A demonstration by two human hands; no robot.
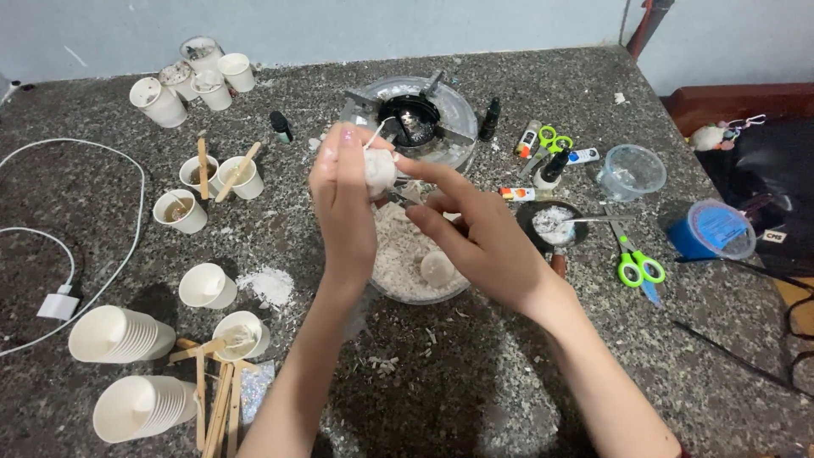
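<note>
My left hand (pixel 342 199) holds a small white wax lump (pixel 379 172) with a thin wick sticking up from it, raised above a bowl (pixel 417 294) filled with white wax flakes. My right hand (pixel 479 233) reaches in from the right, its fingertips touching the lump's side. A second pale round wax piece (pixel 437 268) lies in the flakes just under my right palm.
A small round metal stove (pixel 421 119) stands behind the bowl. Paper cups with wooden sticks (pixel 212 178) and stacked cups (pixel 119 334) fill the left side. Green scissors (pixel 638 262), a dark pan with a spoon (pixel 551 224), small bottles, a clear cup (pixel 632 172) and a blue tub (pixel 712 231) lie on the right. A white cable (pixel 59 297) trails at far left.
</note>
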